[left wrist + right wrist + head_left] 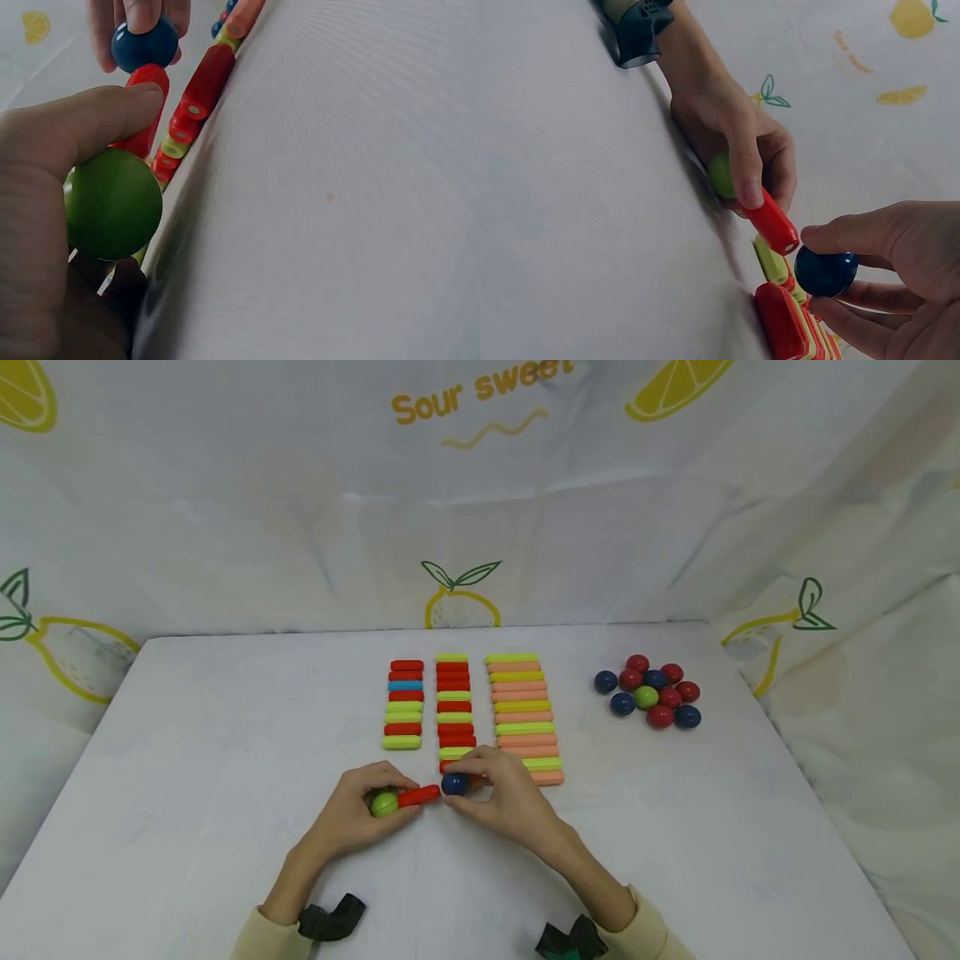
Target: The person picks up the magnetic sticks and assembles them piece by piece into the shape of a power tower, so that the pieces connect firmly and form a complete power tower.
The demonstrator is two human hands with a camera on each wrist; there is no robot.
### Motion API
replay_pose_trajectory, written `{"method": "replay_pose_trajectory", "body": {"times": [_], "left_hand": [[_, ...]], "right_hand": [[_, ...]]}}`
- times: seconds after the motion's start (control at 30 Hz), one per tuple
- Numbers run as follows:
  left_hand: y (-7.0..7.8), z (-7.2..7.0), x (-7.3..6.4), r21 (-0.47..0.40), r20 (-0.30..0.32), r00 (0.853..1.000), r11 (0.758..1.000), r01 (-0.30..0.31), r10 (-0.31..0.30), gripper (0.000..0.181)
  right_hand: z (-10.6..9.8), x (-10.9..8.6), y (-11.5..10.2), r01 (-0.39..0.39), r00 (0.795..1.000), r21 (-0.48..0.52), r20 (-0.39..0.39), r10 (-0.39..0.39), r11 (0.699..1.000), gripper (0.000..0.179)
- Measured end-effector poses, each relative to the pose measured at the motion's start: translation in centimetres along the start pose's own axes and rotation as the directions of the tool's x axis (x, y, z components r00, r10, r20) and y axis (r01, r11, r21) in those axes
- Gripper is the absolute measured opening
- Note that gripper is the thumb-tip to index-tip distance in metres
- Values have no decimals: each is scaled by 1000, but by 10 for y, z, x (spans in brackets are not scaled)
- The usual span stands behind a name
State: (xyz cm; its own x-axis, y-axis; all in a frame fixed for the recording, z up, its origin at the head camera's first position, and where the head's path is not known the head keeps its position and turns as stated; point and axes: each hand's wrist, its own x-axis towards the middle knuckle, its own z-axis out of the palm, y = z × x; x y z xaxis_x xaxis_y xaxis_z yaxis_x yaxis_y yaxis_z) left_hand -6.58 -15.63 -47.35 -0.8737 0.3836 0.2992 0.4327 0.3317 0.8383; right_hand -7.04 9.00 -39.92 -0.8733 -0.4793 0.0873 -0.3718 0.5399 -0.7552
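My left hand (358, 810) pinches a red rod (420, 795) between thumb and fingers. A green ball (114, 204) sits at the rod's near end, beside the palm. Between the thumb and fingertips of my right hand (513, 800) is a dark blue ball (826, 271). That ball faces the rod's free end, where the right wrist view shows a small hole and a narrow gap to the ball. Just beyond both hands lie columns of coloured rods, and the right hand partly covers the lower end of the middle column (454, 706).
A column of short red, green and blue rods (405, 706) lies left of the middle one. Longer orange, yellow and green rods (522, 717) line up to its right. Several red, blue and green balls (660, 717) cluster at the back right of the white table (187, 760).
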Motion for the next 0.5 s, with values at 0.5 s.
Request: {"method": "replay_pose_trajectory", "body": {"times": [0.5], "left_hand": [[16,-8,3,90,130,985,991,101,-112,52]], "right_hand": [[16,18,-5,55,995,27,79,-57,998,39]]}}
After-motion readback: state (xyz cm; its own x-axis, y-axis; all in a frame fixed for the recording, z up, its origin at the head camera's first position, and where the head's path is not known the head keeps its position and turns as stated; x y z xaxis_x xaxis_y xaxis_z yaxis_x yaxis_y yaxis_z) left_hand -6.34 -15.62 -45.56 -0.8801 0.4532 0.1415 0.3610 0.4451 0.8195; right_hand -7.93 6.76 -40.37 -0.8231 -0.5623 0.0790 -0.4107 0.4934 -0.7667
